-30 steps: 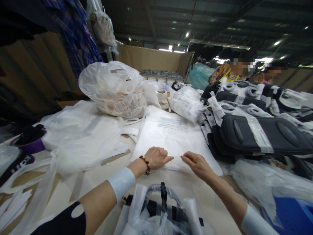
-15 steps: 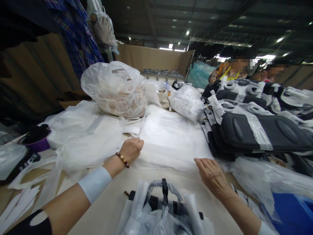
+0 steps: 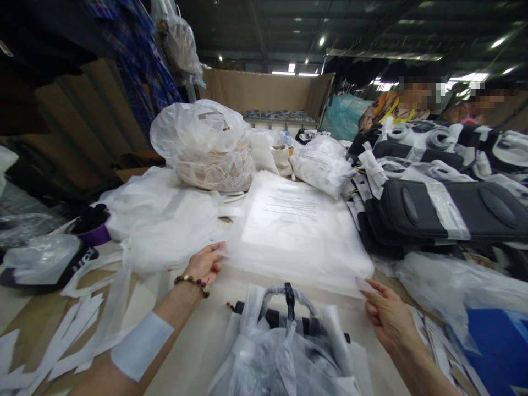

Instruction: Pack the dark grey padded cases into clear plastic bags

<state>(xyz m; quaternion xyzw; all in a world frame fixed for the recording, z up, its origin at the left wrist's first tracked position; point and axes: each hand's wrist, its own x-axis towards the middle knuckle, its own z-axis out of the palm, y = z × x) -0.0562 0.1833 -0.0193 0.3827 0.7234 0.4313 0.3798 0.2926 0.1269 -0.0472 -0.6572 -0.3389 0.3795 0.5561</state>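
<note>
A stack of clear plastic bags (image 3: 289,231) with printed text lies flat in the middle of the table. My left hand (image 3: 206,264) pinches the near left corner of the top plastic bag, and my right hand (image 3: 381,308) pinches its near right corner. The bag's near edge stretches between them. Closest to me stands a handbag (image 3: 284,346) with a wrapped handle, covered in clear plastic, between my forearms.
Black bags (image 3: 445,212) are piled at the right, above a blue container (image 3: 495,346). A large plastic sack (image 3: 214,159) stands behind. White plastic sheets (image 3: 157,220) and paper strips (image 3: 70,335) lie at the left. Two people are at the back right.
Both hands have moved apart and toward me, and now grip the corners of the top plastic bag, whose near edge is drawn nearer. The view has shifted slightly.
</note>
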